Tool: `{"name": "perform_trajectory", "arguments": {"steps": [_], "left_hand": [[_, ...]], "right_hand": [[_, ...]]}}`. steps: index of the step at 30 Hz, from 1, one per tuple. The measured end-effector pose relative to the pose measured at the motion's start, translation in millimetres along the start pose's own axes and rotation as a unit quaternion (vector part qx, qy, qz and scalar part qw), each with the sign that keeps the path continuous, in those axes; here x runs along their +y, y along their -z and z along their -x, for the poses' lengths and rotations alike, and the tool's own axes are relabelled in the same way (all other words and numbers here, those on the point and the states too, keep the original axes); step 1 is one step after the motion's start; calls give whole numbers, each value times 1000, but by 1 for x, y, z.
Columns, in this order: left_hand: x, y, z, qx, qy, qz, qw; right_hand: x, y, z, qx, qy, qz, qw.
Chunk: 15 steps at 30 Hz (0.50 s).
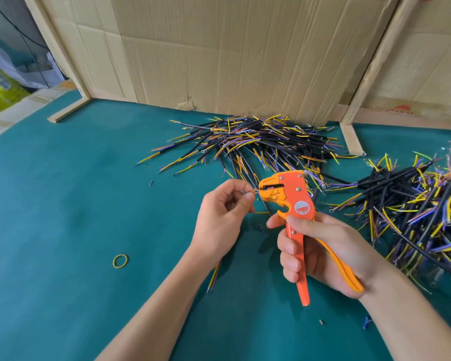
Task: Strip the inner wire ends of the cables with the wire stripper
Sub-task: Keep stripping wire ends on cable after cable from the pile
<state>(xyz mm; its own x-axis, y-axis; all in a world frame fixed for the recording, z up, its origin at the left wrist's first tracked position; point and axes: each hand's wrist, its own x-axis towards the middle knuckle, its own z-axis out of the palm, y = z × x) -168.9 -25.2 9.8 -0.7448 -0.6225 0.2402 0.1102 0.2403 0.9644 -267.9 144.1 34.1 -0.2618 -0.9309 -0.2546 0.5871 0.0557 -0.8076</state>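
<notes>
the right hand (pixel 320 254) is wrapped round the two handles of the orange wire stripper (pixel 294 204), fingers curled on the front handle and palm behind the yellow-edged rear one, with the tool's head pointing left over the green table (pixel 63 204). the left hand (pixel 219 217) pinches a thin inner wire (pixel 253 192) between thumb and forefinger and feeds its tip straight into the stripper's mouth, fingertips just beside the nose of the tool. the cable (pixel 214 274) that wire belongs to runs back under the left wrist, its far end showing yellow and dark strands below the forearm. so the step in hand looks like seating one wire end in the jaws, squeeze not yet finished as far as i can judge, since the handles stand apart. what the next move calls for is a firm close of the right hand while the left keeps the wire straight and steady, so the blades bite insulation only. one heap of cables (pixel 258 142) lies near the cardboard wall (pixel 232 48), another pile (pixel 414 209) sits to the right; which is finished i cannot tell. a yellow rubber band (pixel 120 261) lies alone on the table, and small insulation scraps (pixel 366 323) are scattered near the right forearm.
</notes>
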Motion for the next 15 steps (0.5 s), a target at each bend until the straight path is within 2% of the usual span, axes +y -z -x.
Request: {"name": "perform_trajectory", "arguments": {"steps": [15], "left_hand": [[-2,0,-1,-21,4,57,998]], "right_hand": [[2,-14,-2,59,40,-9,997]]}}
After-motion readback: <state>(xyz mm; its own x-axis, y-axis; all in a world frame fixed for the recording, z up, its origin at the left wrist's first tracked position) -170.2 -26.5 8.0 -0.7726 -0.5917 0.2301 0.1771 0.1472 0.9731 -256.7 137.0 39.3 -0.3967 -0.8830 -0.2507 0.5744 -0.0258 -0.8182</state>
